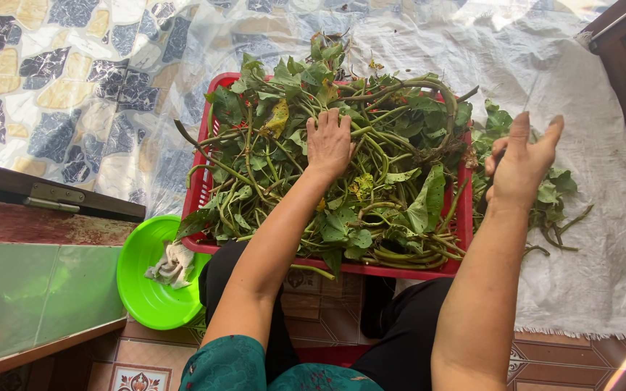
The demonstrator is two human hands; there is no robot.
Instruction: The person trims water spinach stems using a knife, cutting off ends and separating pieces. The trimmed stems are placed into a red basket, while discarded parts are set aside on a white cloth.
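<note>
Below me, a heap of leafy greens (342, 166) fills a red basket (201, 181) on the floor, and I see my left hand (329, 141) pressed flat on top, fingers spread among the stems. Right of the basket, my right hand (522, 163) hovers with fingers loosely open, pinching a thin stem (493, 156) over loose leaves (556, 192) on a white cloth (603, 246). A green bowl (139, 289) sits left of the basket.

Bowl (143, 279) left of basket (198, 190)

Red basket (198, 190), green leafy stems (371, 166), lime-green bowl (143, 289), white cloth (603, 239), teal sleeves (226, 366).
</note>
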